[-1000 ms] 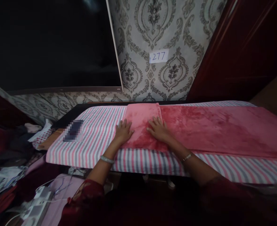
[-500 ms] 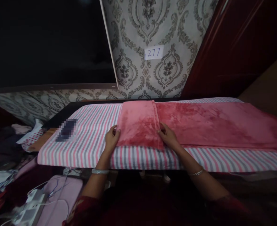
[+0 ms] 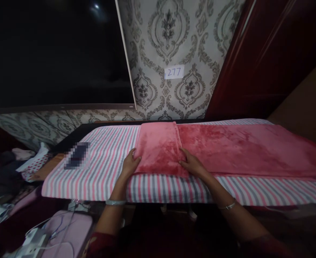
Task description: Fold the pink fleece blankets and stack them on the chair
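Left hand (image 3: 131, 163): thumb and fingers bent at the left edge of the pink blanket (image 3: 159, 145); cannot tell if they pinch it.
Right hand (image 3: 194, 165): likewise at the folded flap's right edge, grip equally unclear.
Pink blanket: on the striped cover (image 3: 101, 172), folded part between the hands, long stretch running right.
Fold: apparently being squared up.
Next turn: seems to call for both edges held even, layers together.

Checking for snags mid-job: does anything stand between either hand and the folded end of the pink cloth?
Nothing visible: the left hand touches the folded end at its left edge, the right hand at its right edge. The striped cloth lies underneath, not between.
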Demonstrator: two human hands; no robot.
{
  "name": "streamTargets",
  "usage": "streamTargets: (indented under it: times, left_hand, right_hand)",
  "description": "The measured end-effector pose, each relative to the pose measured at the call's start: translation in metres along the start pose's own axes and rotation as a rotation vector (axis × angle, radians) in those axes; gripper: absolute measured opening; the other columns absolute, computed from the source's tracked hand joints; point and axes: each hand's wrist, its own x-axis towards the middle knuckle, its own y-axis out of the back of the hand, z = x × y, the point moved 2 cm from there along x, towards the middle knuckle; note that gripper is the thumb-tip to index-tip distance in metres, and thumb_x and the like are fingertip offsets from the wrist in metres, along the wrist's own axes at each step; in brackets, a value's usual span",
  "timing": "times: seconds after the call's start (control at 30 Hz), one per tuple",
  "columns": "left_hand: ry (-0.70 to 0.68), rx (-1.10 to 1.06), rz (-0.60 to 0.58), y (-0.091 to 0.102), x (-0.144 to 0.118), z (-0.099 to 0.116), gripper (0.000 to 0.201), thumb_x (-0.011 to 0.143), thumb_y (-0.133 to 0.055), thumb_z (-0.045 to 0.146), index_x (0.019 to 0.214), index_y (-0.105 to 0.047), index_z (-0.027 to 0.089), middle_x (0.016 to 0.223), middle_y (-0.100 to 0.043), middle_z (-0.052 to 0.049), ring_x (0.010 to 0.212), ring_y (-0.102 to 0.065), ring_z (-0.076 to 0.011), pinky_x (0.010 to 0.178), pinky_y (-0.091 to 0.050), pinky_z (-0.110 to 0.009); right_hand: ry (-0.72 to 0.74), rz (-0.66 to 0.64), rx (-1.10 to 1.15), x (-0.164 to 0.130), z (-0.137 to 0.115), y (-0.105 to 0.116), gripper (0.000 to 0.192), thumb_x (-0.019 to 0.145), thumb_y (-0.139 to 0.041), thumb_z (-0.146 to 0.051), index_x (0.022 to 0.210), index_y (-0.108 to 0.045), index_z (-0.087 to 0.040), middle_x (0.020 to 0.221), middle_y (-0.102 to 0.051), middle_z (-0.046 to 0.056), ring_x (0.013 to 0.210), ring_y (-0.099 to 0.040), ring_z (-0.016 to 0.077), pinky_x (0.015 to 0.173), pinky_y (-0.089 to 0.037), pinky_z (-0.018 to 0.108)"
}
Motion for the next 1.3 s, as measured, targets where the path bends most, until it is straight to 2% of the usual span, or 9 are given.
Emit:
streamTargets:
  times: [0.13,0.23,0.4,0.53,0.67,0.87,1.03,1.17,1.3]
  left_hand:
    - [0.057,-0.130,-0.016,0.002,-0.007,-0.003,0.072,0.081,-0.064,0.039,0.144,-0.046,0.011,0.072,-0.063,0.001,0.069,-0.064,-0.0180,0.063,-0.049,-0.028]
    - [0.063,-0.217,-0.041,0.002,-0.014,-0.003,0.080,0.081,-0.064,0.040,0.149,-0.038,0.010,0.078,-0.068,0.000,0.071,-0.065,-0.0179,0.065,-0.051,-0.028]
    - [0.027,-0.249,-0.058,0.000,-0.023,-0.007,0.082,0.081,-0.060,0.039,0.153,-0.030,0.011,0.115,-0.071,-0.010,0.107,-0.068,-0.0233,0.093,-0.053,-0.035]
    - [0.003,-0.202,-0.049,-0.003,-0.027,-0.014,0.084,0.081,-0.060,0.039,0.155,-0.028,0.016,0.133,-0.065,-0.010,0.125,-0.060,-0.0265,0.104,-0.049,-0.040]
    - [-0.033,-0.182,-0.029,-0.008,-0.033,-0.017,0.086,0.079,-0.060,0.039,0.156,-0.027,0.016,0.151,-0.050,-0.012,0.136,-0.050,-0.0274,0.113,-0.042,-0.040]
    - [0.030,-0.173,-0.035,-0.011,-0.049,-0.009,0.089,0.075,-0.061,0.036,0.156,-0.028,0.018,0.157,-0.042,-0.011,0.139,-0.047,-0.0301,0.116,-0.039,-0.042]
    - [0.077,-0.198,-0.020,-0.014,-0.059,-0.003,0.089,0.073,-0.062,0.030,0.156,-0.031,0.021,0.150,-0.052,-0.009,0.138,-0.047,-0.0323,0.119,-0.037,-0.047]
    - [0.033,-0.234,0.011,-0.017,-0.062,-0.002,0.088,0.072,-0.063,0.024,0.155,-0.035,0.029,0.154,-0.045,-0.005,0.139,-0.047,-0.0296,0.120,-0.038,-0.041]
    - [-0.080,-0.269,0.011,-0.014,-0.064,0.011,0.080,0.071,-0.059,0.018,0.149,-0.046,0.026,0.146,-0.055,-0.006,0.132,-0.053,-0.0311,0.116,-0.042,-0.045]
  right_hand:
    - [0.074,0.088,-0.104,0.017,-0.007,0.019,0.052,0.089,-0.052,-0.023,0.141,-0.055,-0.017,0.124,-0.069,0.012,0.107,-0.066,0.0248,0.093,-0.051,0.034]
    - [0.231,0.143,-0.179,0.048,-0.029,0.022,0.044,0.090,-0.047,-0.016,0.130,-0.064,-0.017,0.127,-0.067,0.012,0.114,-0.062,0.0242,0.101,-0.047,0.037]
    - [0.426,-0.048,-0.256,0.111,-0.089,-0.005,0.066,0.082,-0.042,-0.002,0.145,-0.051,-0.018,0.146,-0.054,0.010,0.133,-0.051,0.0208,0.111,-0.041,0.035]
    - [0.492,-0.209,-0.265,0.155,-0.130,-0.031,0.070,0.088,-0.033,-0.002,0.153,-0.041,-0.026,0.158,-0.038,-0.002,0.143,-0.039,0.0154,0.118,-0.032,0.034]
    - [0.588,-0.348,-0.281,0.190,-0.151,-0.049,0.068,0.089,-0.032,-0.003,0.150,-0.045,-0.028,0.156,-0.038,-0.008,0.144,-0.037,0.0114,0.119,-0.029,0.031]
    - [0.676,-0.503,-0.293,0.227,-0.146,-0.070,0.065,0.086,-0.036,-0.003,0.141,-0.056,-0.030,0.148,-0.052,-0.005,0.136,-0.048,0.0147,0.116,-0.033,0.034]
    - [0.760,-0.485,-0.533,0.251,-0.126,-0.086,0.056,0.076,-0.045,0.001,0.122,-0.069,-0.022,0.134,-0.062,0.012,0.118,-0.062,0.0243,0.098,-0.045,0.035]
    - [0.809,-0.335,-0.563,0.249,-0.112,-0.086,0.042,0.080,-0.044,-0.003,0.108,-0.070,-0.020,0.121,-0.064,0.014,0.101,-0.066,0.0229,0.083,-0.047,0.032]
    - [0.735,-0.098,-0.534,0.229,-0.107,-0.068,0.031,0.084,-0.044,-0.013,0.104,-0.067,-0.021,0.117,-0.064,0.011,0.088,-0.067,0.0243,0.069,-0.050,0.034]
